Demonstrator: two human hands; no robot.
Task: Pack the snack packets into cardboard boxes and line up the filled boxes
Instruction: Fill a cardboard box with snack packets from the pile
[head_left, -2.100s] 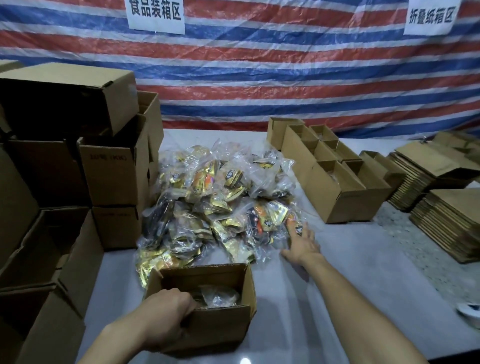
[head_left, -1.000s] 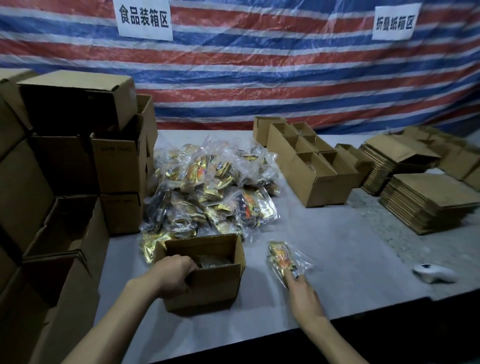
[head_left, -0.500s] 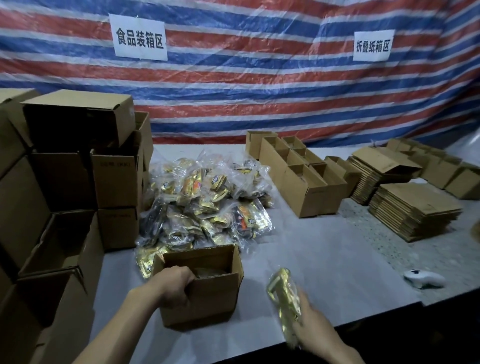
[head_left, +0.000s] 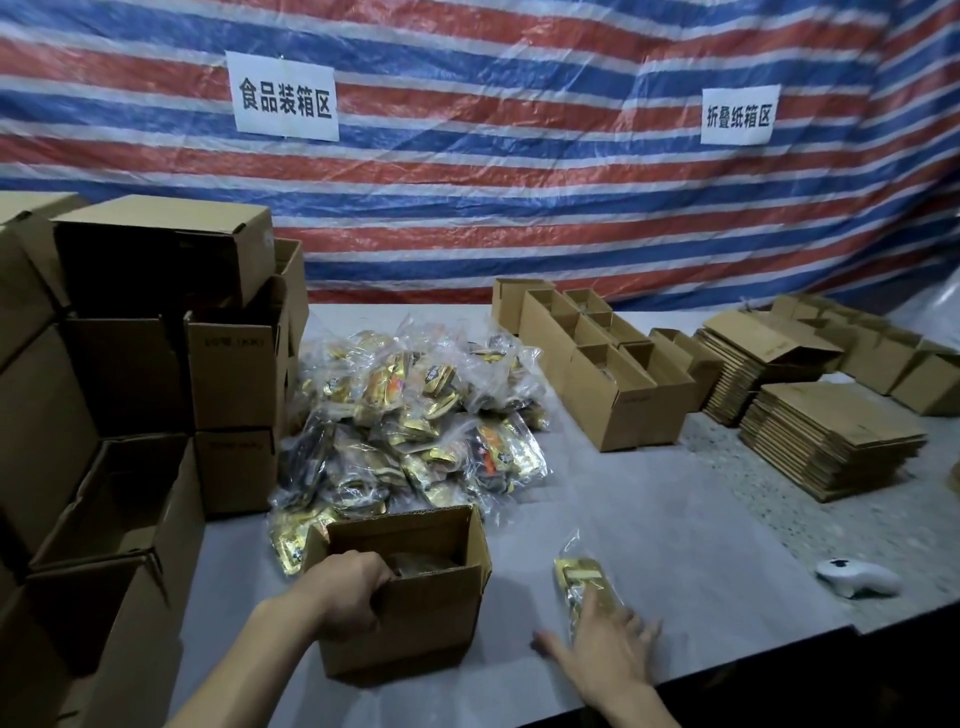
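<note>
left hand (head_left: 348, 592) grips open box (head_left: 426, 618) rim | right hand (head_left: 605, 654) spread, touching gold snack packet (head_left: 579, 577) on worktop (head_left: 675, 545) right of box | packet likely light, soft, slippery film: pinch an edge seam

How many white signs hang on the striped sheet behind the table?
2. The left sign hangs above the snack packet pile; the right sign hangs above the flattened cardboard stacks. More could lie outside the view.
</note>
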